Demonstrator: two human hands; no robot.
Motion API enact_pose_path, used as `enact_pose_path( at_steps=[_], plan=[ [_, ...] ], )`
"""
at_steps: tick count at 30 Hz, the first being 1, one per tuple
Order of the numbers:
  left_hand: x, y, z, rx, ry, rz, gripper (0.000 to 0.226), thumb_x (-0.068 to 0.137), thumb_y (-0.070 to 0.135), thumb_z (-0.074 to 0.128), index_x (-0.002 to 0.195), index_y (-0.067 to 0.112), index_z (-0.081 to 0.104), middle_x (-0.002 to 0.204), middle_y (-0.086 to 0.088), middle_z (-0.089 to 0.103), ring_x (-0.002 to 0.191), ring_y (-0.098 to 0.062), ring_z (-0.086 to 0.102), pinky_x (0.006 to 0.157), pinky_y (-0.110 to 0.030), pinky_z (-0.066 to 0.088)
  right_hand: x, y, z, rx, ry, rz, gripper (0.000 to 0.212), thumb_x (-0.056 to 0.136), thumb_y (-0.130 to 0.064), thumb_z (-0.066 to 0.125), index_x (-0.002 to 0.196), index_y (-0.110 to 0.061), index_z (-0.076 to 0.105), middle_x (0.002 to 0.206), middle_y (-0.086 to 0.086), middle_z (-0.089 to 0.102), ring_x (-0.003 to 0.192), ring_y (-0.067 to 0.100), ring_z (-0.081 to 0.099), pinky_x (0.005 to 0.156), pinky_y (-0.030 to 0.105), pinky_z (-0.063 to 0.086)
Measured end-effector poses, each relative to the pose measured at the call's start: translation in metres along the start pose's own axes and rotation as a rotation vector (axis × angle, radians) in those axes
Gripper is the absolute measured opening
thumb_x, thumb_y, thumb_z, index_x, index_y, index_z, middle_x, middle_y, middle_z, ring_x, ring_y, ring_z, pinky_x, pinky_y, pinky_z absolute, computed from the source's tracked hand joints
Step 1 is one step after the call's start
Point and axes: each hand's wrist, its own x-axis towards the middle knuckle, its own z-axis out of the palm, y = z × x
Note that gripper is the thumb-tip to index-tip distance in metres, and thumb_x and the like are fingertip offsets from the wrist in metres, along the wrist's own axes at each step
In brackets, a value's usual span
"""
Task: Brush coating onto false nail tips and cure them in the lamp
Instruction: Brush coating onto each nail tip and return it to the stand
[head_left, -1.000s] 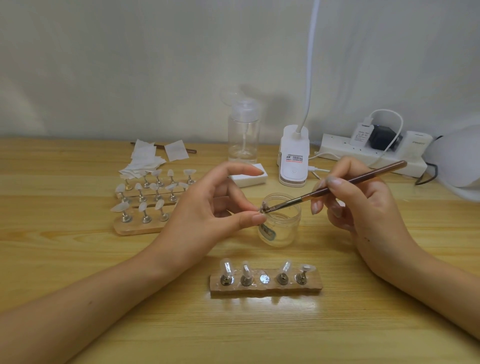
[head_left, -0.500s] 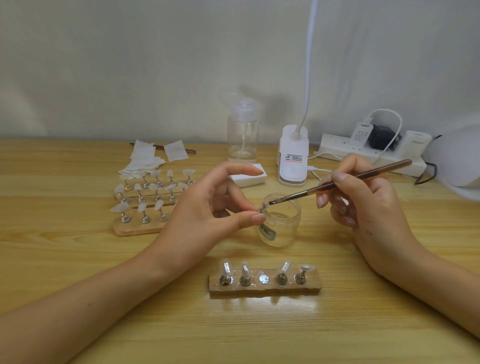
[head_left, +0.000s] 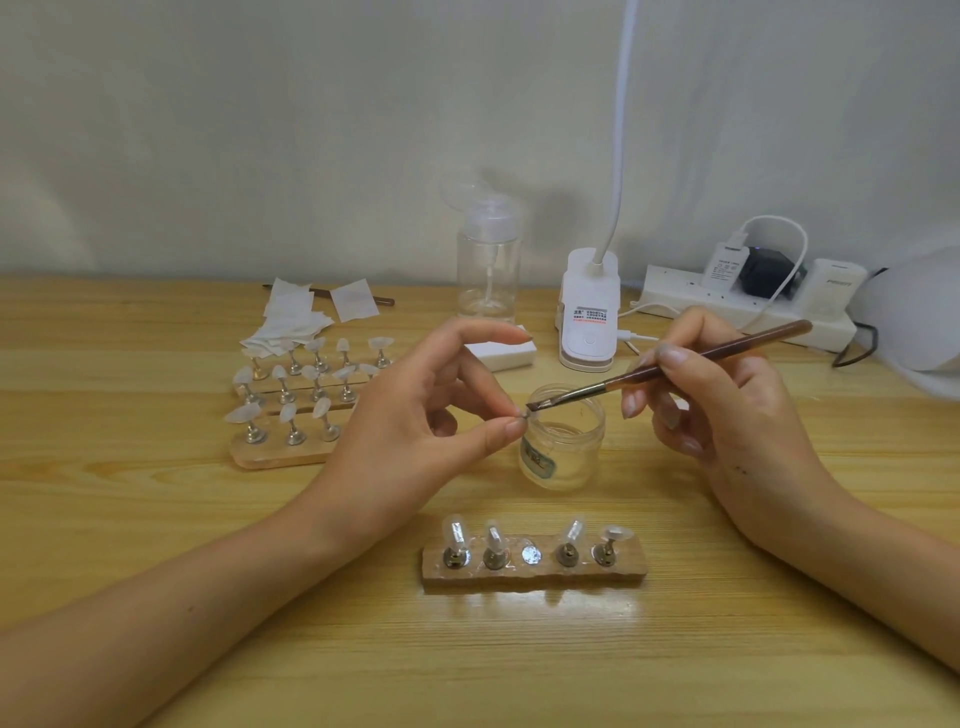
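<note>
1. Left hand (head_left: 415, 423) pinches a small nail tip (head_left: 523, 414) between thumb and finger, at the 9 o'clock rim of the jar (head_left: 569, 457).
2. Right hand (head_left: 727, 415) grips the brush (head_left: 631, 377). Its long axis runs 2 to 8 o'clock, bristles meeting the tip.
3. Tip lies at 9 o'clock from the right hand. The holder (head_left: 535, 577), with one bare post, is at the jar's 6 o'clock.

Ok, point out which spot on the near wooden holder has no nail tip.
The middle spot of the near holder: bare metal disc; the other four carry tips.
</note>
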Motion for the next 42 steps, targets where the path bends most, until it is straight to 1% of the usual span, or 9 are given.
enact_pose_path(
  at_steps=[7, 10, 13, 16, 20, 25, 31, 38, 42],
  plan=[
    [-0.0002, -0.0001, 0.0003, 0.013, 0.006, 0.012, 0.049, 0.085, 0.005, 0.077, 0.124, 0.031, 0.060, 0.082, 0.004, 0.069, 0.080, -0.008, 0.069, 0.059, -0.050, 0.043, 0.0009, 0.0005, -0.0011, 0.031, 0.038, 0.013, 0.016, 0.092, -0.021, 0.054, 0.077, -0.017, 0.054, 0.064, 0.005, 0.063, 0.051, 0.007, 0.040, 0.041, 0.018, 0.027],
    [-0.0001, -0.0001, 0.0004, 0.010, 0.003, 0.012, 0.048, 0.086, 0.005, 0.077, 0.124, 0.029, 0.060, 0.082, 0.004, 0.070, 0.080, -0.006, 0.068, 0.058, -0.048, 0.042, 0.0008, 0.0000, 0.0008, 0.002, 0.001, 0.038, 0.019, 0.095, -0.023, 0.057, 0.081, -0.011, 0.050, 0.066, 0.006, 0.063, 0.051, 0.007, 0.039, 0.042, 0.019, 0.027],
    [0.0005, -0.0001, 0.0009, 0.008, 0.005, 0.013, 0.049, 0.085, 0.005, 0.077, 0.124, 0.029, 0.060, 0.081, 0.005, 0.069, 0.080, -0.006, 0.068, 0.057, -0.046, 0.041, 0.0016, -0.0002, -0.0002, -0.009, 0.052, 0.078, 0.018, 0.085, -0.028, 0.056, 0.079, -0.012, 0.050, 0.063, 0.004, 0.062, 0.050, 0.007, 0.037, 0.041, 0.017, 0.027],
    [0.0006, -0.0005, 0.0005, 0.009, 0.001, 0.014, 0.050, 0.086, 0.004, 0.077, 0.125, 0.029, 0.060, 0.081, 0.006, 0.069, 0.082, -0.007, 0.069, 0.058, -0.049, 0.041, 0.0021, 0.0003, -0.0007, 0.028, 0.036, 0.039, 0.017, 0.092, -0.024, 0.058, 0.075, -0.021, 0.057, 0.065, 0.003, 0.063, 0.050, 0.008, 0.038, 0.042, 0.019, 0.026],
    [0.0003, -0.0009, 0.0001, 0.011, -0.002, 0.016, 0.049, 0.086, 0.005, 0.077, 0.125, 0.029, 0.060, 0.082, 0.004, 0.069, 0.081, -0.007, 0.069, 0.058, -0.049, 0.041, 0.0012, 0.0013, 0.0009, -0.003, -0.003, 0.064, 0.018, 0.092, -0.025, 0.059, 0.079, -0.014, 0.052, 0.067, 0.006, 0.064, 0.050, 0.006, 0.039, 0.041, 0.017, 0.027],
    [0.0004, -0.0011, 0.0000, 0.011, -0.012, 0.020, 0.048, 0.086, 0.006, 0.076, 0.125, 0.029, 0.060, 0.083, 0.001, 0.070, 0.079, -0.008, 0.068, 0.057, -0.043, 0.041, 0.0018, 0.0016, -0.0011, 0.037, 0.030, 0.048, 0.019, 0.093, -0.022, 0.058, 0.074, -0.021, 0.055, 0.066, 0.005, 0.063, 0.050, 0.007, 0.039, 0.040, 0.017, 0.028],
    [0.0003, -0.0014, 0.0000, 0.012, -0.014, 0.023, 0.049, 0.086, 0.006, 0.076, 0.125, 0.030, 0.060, 0.083, 0.003, 0.070, 0.081, -0.007, 0.068, 0.056, -0.042, 0.041, 0.0024, 0.0021, -0.0005, 0.006, 0.044, 0.090, 0.018, 0.088, -0.027, 0.060, 0.073, -0.021, 0.054, 0.065, 0.006, 0.062, 0.050, 0.007, 0.038, 0.040, 0.016, 0.028],
    [-0.0003, -0.0002, -0.0004, 0.024, -0.015, 0.026, 0.049, 0.087, 0.006, 0.076, 0.126, 0.030, 0.059, 0.083, 0.005, 0.070, 0.080, -0.004, 0.068, 0.057, -0.042, 0.042, 0.0023, 0.0026, -0.0007, -0.021, 0.025, 0.072, 0.019, 0.098, -0.019, 0.053, 0.080, -0.012, 0.051, 0.066, 0.006, 0.063, 0.047, 0.006, 0.039, 0.040, 0.018, 0.026],
    [-0.0004, 0.0004, 0.0002, 0.017, -0.009, 0.022, 0.049, 0.086, 0.006, 0.076, 0.125, 0.030, 0.060, 0.083, 0.004, 0.070, 0.080, -0.006, 0.068, 0.056, -0.040, 0.042, 0.0022, 0.0024, -0.0012, 0.027, 0.056, 0.061, 0.022, 0.097, -0.018, 0.051, 0.075, -0.019, 0.055, 0.066, 0.006, 0.063, 0.047, 0.007, 0.039, 0.039, 0.017, 0.026]
  ],
)
